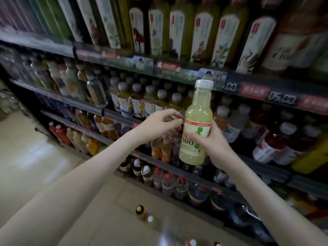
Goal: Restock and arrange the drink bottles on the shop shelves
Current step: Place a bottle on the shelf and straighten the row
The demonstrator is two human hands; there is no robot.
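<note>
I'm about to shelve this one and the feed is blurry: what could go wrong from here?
1. Only the right hand grips the pale green bottle, around its label; the left hand is beside it without a plain hold, so it might slip.
2. The white-capped bottles on the shelf behind stand packed close; pushing in could topple some.
3. Loose bottles stand on the floor below; a step might kick them.

The top-shelf bottles [177,32] lose caps to the upper edge; price tags [254,91] blur.
</note>
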